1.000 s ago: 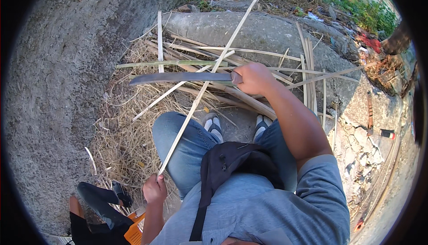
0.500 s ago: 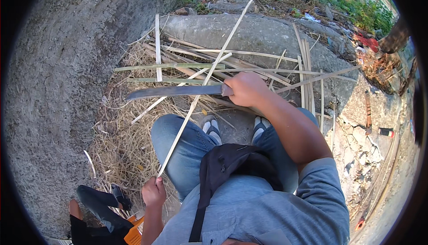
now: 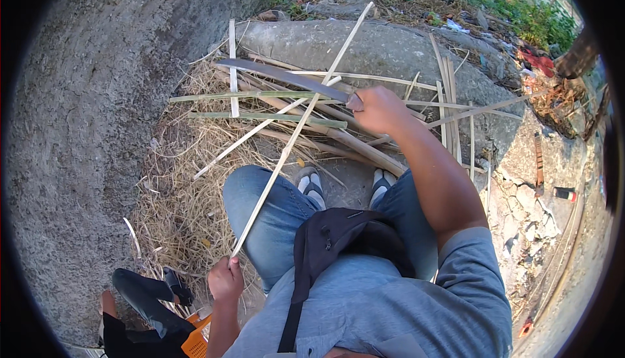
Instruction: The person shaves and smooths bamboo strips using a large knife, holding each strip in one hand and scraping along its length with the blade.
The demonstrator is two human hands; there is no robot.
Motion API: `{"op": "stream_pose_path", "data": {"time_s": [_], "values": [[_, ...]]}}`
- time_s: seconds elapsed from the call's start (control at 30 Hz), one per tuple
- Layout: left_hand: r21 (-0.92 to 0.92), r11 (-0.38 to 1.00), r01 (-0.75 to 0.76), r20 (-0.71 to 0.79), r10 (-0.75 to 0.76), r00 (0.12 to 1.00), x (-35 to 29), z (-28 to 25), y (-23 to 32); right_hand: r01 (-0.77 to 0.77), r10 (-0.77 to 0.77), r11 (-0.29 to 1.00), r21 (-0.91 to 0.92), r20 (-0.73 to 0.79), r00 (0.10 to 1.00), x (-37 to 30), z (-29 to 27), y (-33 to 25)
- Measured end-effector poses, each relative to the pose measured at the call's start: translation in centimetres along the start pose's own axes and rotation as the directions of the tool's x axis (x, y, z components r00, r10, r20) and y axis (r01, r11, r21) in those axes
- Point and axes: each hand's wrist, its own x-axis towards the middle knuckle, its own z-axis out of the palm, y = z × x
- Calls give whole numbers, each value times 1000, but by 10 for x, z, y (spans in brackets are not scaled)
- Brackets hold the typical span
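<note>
Setting: outdoor ground, with a rough grey stony surface (image 3: pixel 84 130) filling the left side (wall or ground, cannot be told) and a rounded grey boulder (image 3: pixel 403 45) behind the work; green plants (image 3: pixel 547 26) and scattered litter at the ground's far right corner

Surface, middle: heap of split bamboo lengths (image 3: pixel 368 149), lying mostly crosswise along the boulder's near edge, pale strips (image 3: pixel 451 110) at its right end

Surface, left: spread of straw-coloured shavings (image 3: pixel 182 208), against the grey surface's right edge

Surface, right: cracked pale ground (image 3: pixel 524 211), bearing a slender brown object (image 3: pixel 539 162) and a small black cylinder (image 3: pixel 562 194), red at one end

Left hand (image 3: pixel 225 280): closed on the lower end of one long bamboo strip (image 3: pixel 281 158), which slants over the left thigh and above the heap

Right hand (image 3: pixel 381 110): gripping a machete (image 3: pixel 277 74) by its handle, dark blade pointing left and crossing the strip in view

Lower left corner of the ground: orange basket (image 3: pixel 195 342), beside another person's legs (image 3: pixel 146 299)
</note>
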Motion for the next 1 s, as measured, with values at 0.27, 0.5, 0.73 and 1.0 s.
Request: {"op": "stream_pose_path", "data": {"time_s": [0.27,0.5,0.73,1.0], "values": [[-27,998,57,38,-56,998,2,-9,10,326,-256,927,-186,324,911,-16,11,-41],[-15,999,40,-22,-41,999,0,6,-3,47,-46,999,-12,71,996,19,10,10],[-21,999,35,0,-35,999,2,5,-3,167,-162,985,-46,96,982,-2,10,-1],[-76,996,45,32,-43,999,2,7,-9,354,-316,933,-70,313,896,-12,5,-37]]}}
